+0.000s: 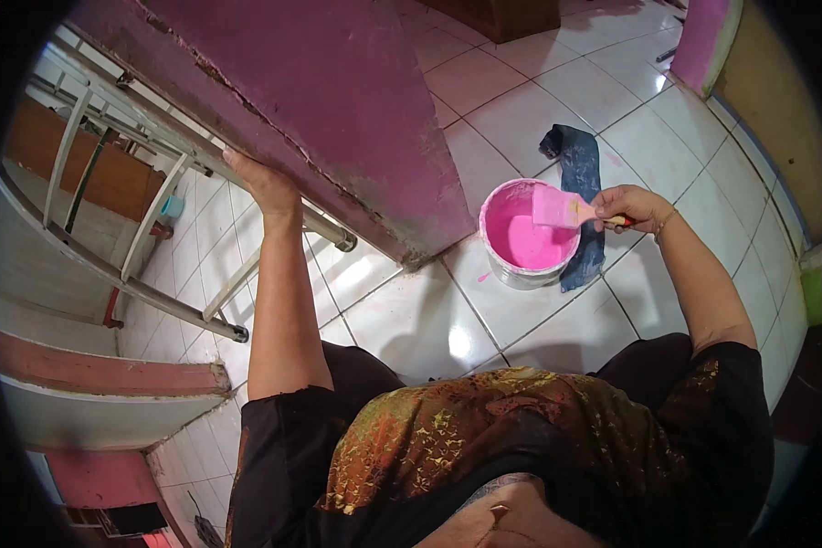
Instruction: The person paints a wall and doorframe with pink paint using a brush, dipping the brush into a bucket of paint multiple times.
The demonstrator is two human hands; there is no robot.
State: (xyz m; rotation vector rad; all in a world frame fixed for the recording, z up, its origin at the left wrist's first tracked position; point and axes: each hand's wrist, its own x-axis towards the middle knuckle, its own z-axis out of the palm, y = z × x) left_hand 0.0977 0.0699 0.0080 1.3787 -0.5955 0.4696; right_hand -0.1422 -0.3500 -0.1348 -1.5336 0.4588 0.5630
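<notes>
My right hand [632, 209] grips the handle of a wide paintbrush [562, 208], its bristles coated in pink. The brush lies over the rim of a white bucket [522, 274] holding bright pink paint [521, 239]. On my left, my left hand [269, 187] is closed at the rail of a grey metal ladder [324, 228], right beside the edge of a purple-pink wall [338, 100]. Its fingertips are mostly hidden. A dark blue cloth [580, 164] lies on the floor, passing behind and beside the bucket.
White floor tiles [384, 315] surround the bucket, with small pink paint spots near it. The wall's chipped lower corner [416, 260] stands close to the bucket's left. Ladder bars spread across the left side. Brown furniture [511, 18] stands at the back, and a tan panel [776, 100] at the right.
</notes>
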